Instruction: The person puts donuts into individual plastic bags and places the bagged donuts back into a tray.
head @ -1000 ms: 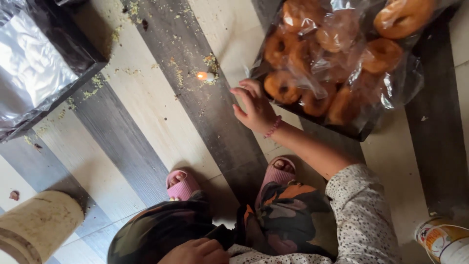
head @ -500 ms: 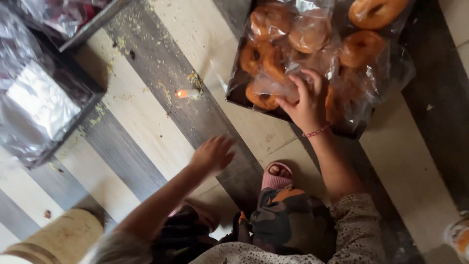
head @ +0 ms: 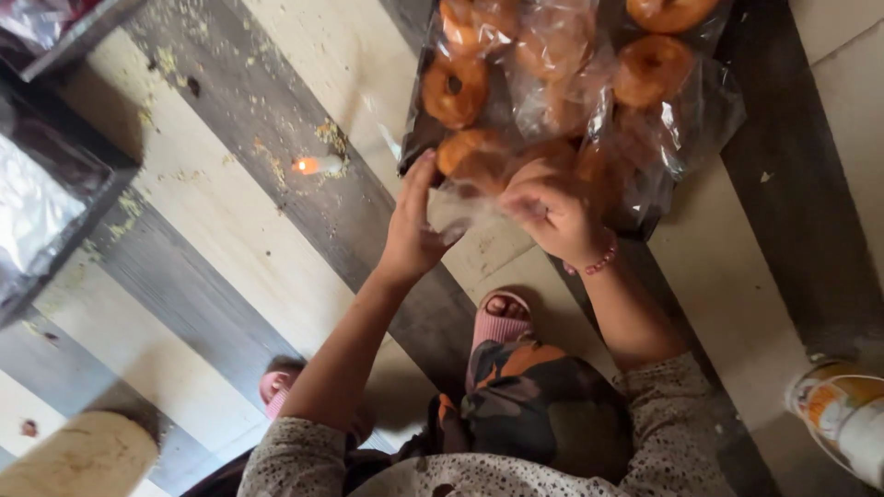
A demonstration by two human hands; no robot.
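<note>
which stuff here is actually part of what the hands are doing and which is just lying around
In hand:
- left hand and right hand, both on the clear plastic bag
- bagged ring-shaped fried pastries on the dark tray

Lying about:
- small lit candle on the striped floor
- foil-lined tray
- printed can
- crumbs

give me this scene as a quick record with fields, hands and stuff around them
left hand: left hand open, fingers on the edge of the clear plastic bag
right hand: right hand pinching the same bag beside it
bag contents: cannot tell
tray: dark tray of bagged brown ring-shaped doughnuts
floor: striped cream and dark floor with crumbs and a small lit candle
wrist: pink bead bracelet on right
feet: pink slippers
</note>
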